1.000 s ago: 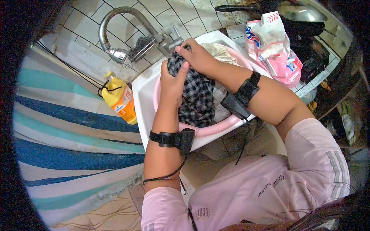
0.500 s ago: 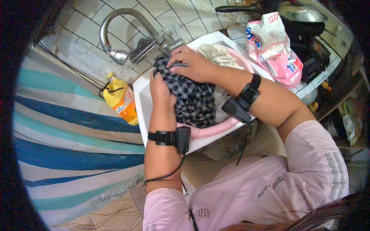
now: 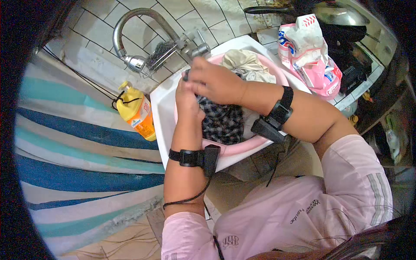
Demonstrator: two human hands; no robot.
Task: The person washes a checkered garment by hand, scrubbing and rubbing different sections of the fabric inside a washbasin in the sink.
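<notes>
A black-and-grey checked cloth (image 3: 223, 123) hangs from my hands into a pink basin (image 3: 281, 73) set in the white sink (image 3: 162, 102). My left hand (image 3: 188, 99) is closed on its upper part at the basin's left side. My right hand (image 3: 216, 82) lies across the top of the cloth against my left hand, fingers bent round a bunched bit of it and slightly blurred. Pale cream cloth (image 3: 247, 65) lies in the basin behind my right wrist.
A curved metal faucet (image 3: 143, 13) and a wire rack (image 3: 167, 56) stand behind the sink. To the left is a yellow bottle (image 3: 136, 110); at the right, a pink-and-white detergent bag (image 3: 310, 56) and a dark pan (image 3: 342, 32).
Both hands first shifted left with the cloth, my right fingers loosening and spreading over it. Since then my right hand has closed in against my left, covering the cloth's upper part.
</notes>
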